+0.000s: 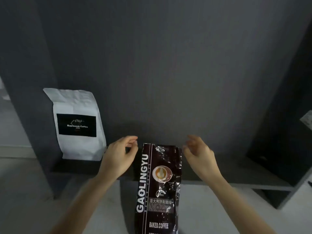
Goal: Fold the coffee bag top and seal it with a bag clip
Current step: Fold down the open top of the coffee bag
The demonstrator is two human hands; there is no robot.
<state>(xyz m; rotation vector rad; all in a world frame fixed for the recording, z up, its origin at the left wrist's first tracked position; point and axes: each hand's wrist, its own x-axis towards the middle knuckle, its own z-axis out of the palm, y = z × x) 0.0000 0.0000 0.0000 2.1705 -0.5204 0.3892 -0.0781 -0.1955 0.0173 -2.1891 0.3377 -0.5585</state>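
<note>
Glossy brown coffee bag (158,183) (crinkled top) — upright between empty hands.

Place: a home coffee corner or a small café nook; which of the two cannot be told.
Landmark: a tall dark brown glossy foil coffee bag (157,184) printed "GAOLINGYU BAKED.COFFEE", standing on a pale grey worktop (42,213).
Left of it: a white matte paper coffee pouch with a black label (77,124), upright on a dark ledge (76,166).
Behind it: a plain dark grey wall (168,65).
Right of it: dark open shelving (276,166).
</note>
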